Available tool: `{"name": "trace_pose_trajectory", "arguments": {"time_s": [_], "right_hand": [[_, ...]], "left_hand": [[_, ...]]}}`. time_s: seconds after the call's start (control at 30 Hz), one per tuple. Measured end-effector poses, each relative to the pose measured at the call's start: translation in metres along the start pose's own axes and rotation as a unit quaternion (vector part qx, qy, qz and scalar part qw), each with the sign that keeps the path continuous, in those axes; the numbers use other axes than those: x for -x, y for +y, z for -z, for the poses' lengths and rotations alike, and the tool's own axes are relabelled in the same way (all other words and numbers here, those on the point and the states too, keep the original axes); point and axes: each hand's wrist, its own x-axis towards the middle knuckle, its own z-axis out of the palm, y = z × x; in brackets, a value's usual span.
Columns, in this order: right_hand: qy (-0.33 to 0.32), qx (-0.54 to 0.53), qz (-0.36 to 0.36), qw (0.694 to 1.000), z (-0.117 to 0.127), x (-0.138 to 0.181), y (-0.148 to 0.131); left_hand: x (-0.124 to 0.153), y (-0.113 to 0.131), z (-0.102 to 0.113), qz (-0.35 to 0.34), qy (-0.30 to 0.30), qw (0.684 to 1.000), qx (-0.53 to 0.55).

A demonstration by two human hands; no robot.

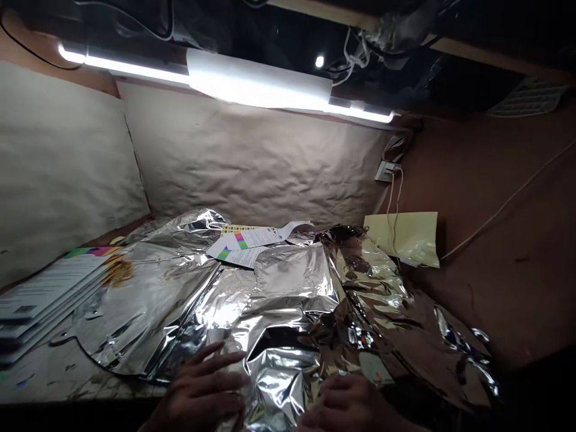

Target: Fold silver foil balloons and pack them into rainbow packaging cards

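Crumpled silver foil sheeting [292, 270] covers the middle of the table and runs down toward me between my hands. My left hand [202, 384] lies on its left part at the near edge, fingers stretched out and slightly apart. On the right, my right hand [344, 402] has its fingers curled together against the foil's near end, closed on it; the fingertips are partly hidden. Printed paper strips [243, 243] with coloured bands rest at the back of the foil. Another shiny foil piece [144, 306] spreads out to the left, and darker, brownish-looking foil [382, 294] lies to the right.
Stacked printed sheets [49, 288] occupy the table's left side. A yellow sheet [405, 237] stands against the right wall, below a socket [387, 171] with white cables hanging from it. A bright tube light [261, 87], partly covered with white paper, spans overhead.
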Motion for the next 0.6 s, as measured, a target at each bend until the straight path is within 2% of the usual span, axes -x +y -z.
{"name": "trace_pose_trajectory", "arguments": {"time_s": [0.07,0.13,0.17,0.23,0.27,0.33,0.4,0.5,0.6], "right_hand": [[-0.101,-0.151,-0.029,0.983,0.031,-0.007,0.031],[-0.167,-0.286,-0.138,0.933,0.07,-0.022,0.081],[-0.162,-0.323,-0.204,0.91,0.088,-0.032,0.111],[-0.088,-0.333,-0.354,0.87,0.115,-0.052,0.172],[-0.073,-0.32,-0.381,0.864,0.122,-0.062,0.2],[-0.043,-0.297,-0.403,0.865,0.126,-0.082,0.246],[0.002,-0.264,-0.4,0.878,0.119,-0.1,0.275],[0.057,-0.225,-0.385,0.893,0.104,-0.121,0.297],[0.028,-0.227,-0.367,0.902,0.093,-0.129,0.302]], "left_hand": [[-0.002,0.0,-0.002,0.005,-0.011,1.0,0.019],[-0.007,-0.002,0.0,0.023,-0.011,0.999,0.024],[-0.009,-0.003,0.003,0.03,-0.009,0.999,0.023],[-0.011,-0.003,0.006,0.037,-0.008,0.999,0.02],[-0.01,-0.003,0.008,0.041,-0.011,0.999,0.019],[-0.007,-0.001,0.009,0.052,-0.021,0.998,0.017],[-0.001,0.001,0.008,0.069,-0.03,0.997,0.013],[0.006,0.004,0.009,0.087,-0.032,0.996,0.007],[0.008,0.003,0.011,0.091,-0.026,0.996,0.006]]}}
